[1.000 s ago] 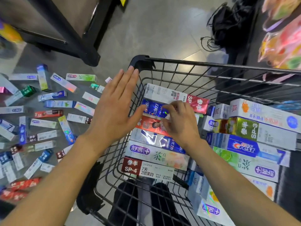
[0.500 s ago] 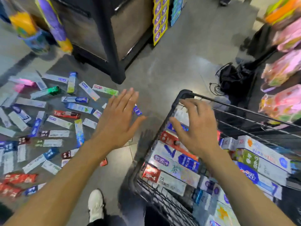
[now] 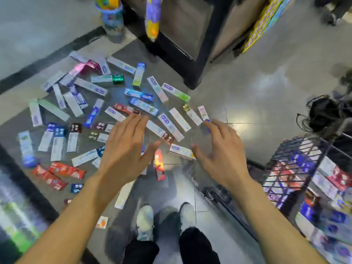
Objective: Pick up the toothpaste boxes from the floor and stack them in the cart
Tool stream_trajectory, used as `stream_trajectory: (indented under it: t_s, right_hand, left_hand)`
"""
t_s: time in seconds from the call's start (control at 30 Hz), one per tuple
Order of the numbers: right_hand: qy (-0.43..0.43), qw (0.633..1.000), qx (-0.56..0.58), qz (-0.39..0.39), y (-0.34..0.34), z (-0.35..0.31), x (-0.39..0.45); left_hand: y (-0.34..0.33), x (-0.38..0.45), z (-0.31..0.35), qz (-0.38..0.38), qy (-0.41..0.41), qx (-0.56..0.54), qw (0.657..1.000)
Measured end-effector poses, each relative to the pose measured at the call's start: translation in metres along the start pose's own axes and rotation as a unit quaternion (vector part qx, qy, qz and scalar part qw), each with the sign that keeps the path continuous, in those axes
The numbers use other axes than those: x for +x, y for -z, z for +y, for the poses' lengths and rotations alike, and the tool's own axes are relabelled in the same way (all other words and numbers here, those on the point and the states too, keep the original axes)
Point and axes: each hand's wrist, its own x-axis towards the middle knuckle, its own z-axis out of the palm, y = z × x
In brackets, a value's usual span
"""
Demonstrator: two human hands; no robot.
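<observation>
Both hands, left hand (image 3: pixel 125 155) & right hand (image 3: pixel 221 155), spread, empty; dozens of boxes (image 3: pixel 114 115) (blurred) on floor (image 3: pixel 247 92).

Grey tiled floor (image 3: pixel 247 96), glossy, black stripe (image 3: pixel 47 60) across it at 10 o'clock. Black-framed display stand (image 3: pixel 190 44) at 12. Yellow-and-blue product rack (image 3: pixel 266 21) at 1. Black cable bundle (image 3: pixel 323 111) at 3. Two white sneakers (image 3: pixel 145 221) and black trousers (image 3: pixel 198 246) at 6. Blurred colourful packages (image 3: pixel 112 14) at 11.

left hand (image 3: pixel 125 151) fingers spread, empty | right hand (image 3: pixel 222 153) fingers spread, empty
</observation>
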Motion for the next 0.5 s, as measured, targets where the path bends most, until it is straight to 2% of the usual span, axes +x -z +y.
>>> stream_trajectory:
  t_s: [0.2, 0.33, 0.43, 0.5]
  right_hand:
    - [-0.005, 0.999, -0.012, -0.036, -0.13, 0.037, -0.005]
    - [-0.012, 0.998, -0.048, -0.036, -0.226, 0.096, -0.011]
    - [-0.001, 0.997, -0.069, -0.032, -0.311, 0.145, -0.013]
    - [-0.005, 0.997, -0.069, -0.035, -0.366, 0.174, -0.015]
  left_hand:
    - [-0.106, -0.01, -0.043, -0.015, 0.019, -0.01, 1.0]
    - [-0.221, -0.008, -0.073, -0.045, -0.027, 0.011, 0.999]
    - [-0.316, -0.006, -0.097, -0.029, -0.064, 0.029, 0.997]
    - [-0.376, -0.005, -0.107, -0.027, -0.06, 0.031, 0.997]
